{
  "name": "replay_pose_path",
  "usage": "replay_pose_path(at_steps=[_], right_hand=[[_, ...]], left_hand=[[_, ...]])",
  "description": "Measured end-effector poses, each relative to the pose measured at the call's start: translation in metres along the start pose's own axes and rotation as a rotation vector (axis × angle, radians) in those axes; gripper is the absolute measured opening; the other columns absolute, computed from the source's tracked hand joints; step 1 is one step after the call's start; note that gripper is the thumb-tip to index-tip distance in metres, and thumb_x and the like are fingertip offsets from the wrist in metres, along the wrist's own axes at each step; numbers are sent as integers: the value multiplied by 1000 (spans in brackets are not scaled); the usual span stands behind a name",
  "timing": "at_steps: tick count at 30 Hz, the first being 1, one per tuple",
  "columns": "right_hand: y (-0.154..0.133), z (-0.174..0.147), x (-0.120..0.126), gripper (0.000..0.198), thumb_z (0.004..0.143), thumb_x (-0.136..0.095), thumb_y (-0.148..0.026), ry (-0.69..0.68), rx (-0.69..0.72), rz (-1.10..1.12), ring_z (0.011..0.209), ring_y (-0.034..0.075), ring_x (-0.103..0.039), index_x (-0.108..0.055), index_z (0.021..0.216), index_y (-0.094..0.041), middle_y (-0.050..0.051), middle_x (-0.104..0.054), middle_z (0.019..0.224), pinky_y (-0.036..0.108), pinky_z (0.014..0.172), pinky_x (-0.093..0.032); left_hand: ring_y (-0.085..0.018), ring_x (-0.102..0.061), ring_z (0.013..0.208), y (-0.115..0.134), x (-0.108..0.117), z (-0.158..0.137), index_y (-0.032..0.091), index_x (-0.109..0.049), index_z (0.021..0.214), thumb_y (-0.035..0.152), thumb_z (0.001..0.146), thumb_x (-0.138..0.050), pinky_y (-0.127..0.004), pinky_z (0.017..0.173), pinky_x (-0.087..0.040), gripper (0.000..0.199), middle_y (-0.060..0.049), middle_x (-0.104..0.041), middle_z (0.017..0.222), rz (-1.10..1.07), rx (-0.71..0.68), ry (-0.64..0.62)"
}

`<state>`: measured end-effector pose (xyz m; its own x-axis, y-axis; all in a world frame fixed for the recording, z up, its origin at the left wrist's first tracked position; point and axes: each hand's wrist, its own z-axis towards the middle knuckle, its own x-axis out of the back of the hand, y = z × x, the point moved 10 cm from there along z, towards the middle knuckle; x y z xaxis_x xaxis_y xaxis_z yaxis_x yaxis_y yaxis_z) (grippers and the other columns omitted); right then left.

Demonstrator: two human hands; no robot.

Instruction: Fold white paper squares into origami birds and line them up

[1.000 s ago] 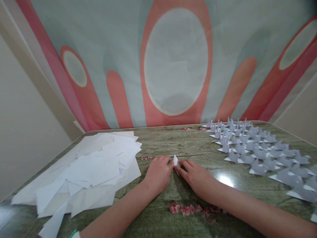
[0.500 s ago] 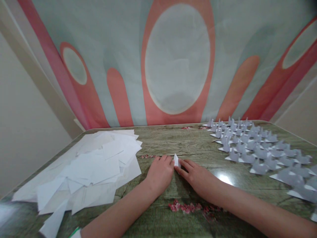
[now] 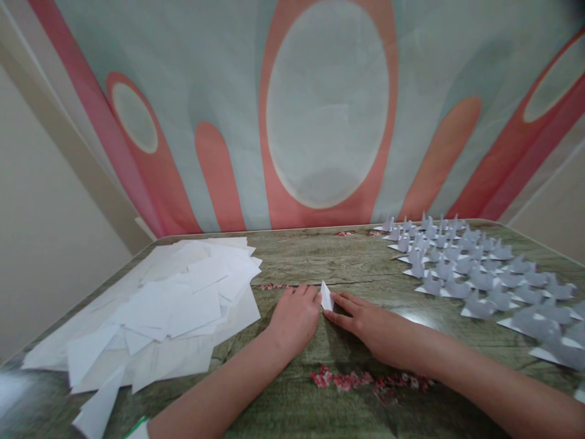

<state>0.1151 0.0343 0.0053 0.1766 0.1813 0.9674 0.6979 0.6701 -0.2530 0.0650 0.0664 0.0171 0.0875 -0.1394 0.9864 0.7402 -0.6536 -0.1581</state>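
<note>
A small piece of folded white paper [image 3: 326, 297], narrow and pointed at its far end, lies on the table between my two hands. My left hand [image 3: 297, 314] rests on its left edge, fingers curled together with the thumb side against the paper. From the other side, my right hand [image 3: 359, 317] touches the paper with thumb and fingertips, closed on its right edge. The fingers cover part of both sides, so the lower folds are hard to make out.
A loose heap of white paper sheets [image 3: 173, 311] spreads over the left of the wood-patterned table [image 3: 301, 256]. On the right stand rows of small folded paper birds [image 3: 479, 277]. A patterned backdrop [image 3: 326, 110] rises behind the table's far edge.
My right hand has shifted slightly, and a little more of the folded paper shows between my hands. My left hand stays nearly in place. The view has tilted very slightly.
</note>
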Motion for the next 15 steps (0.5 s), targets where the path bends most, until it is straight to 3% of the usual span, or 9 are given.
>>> replay_pose_path(at_steps=[7, 15], right_hand=[[2, -2, 1, 58, 75, -46, -5, -50, -24, 45, 130, 28, -26, -42, 132, -16, 17, -29, 142, 41, 104, -29], [6, -4, -3, 62, 74, -49, -6, -103, -14, 103, 132, 28, -20, -39, 133, -20, 13, -21, 146, 40, 106, -24]], left_hand=[[-24, -53, 97, 0, 0, 0, 16, -55, 107, 14, 85, -42, -38, 80, -41, 26, -10, -59, 103, 0, -5, -1], [-24, -52, 98, 1, 0, -1, 16, -54, 110, 14, 85, -42, -38, 80, -41, 28, -10, -59, 104, 3, -5, 5]])
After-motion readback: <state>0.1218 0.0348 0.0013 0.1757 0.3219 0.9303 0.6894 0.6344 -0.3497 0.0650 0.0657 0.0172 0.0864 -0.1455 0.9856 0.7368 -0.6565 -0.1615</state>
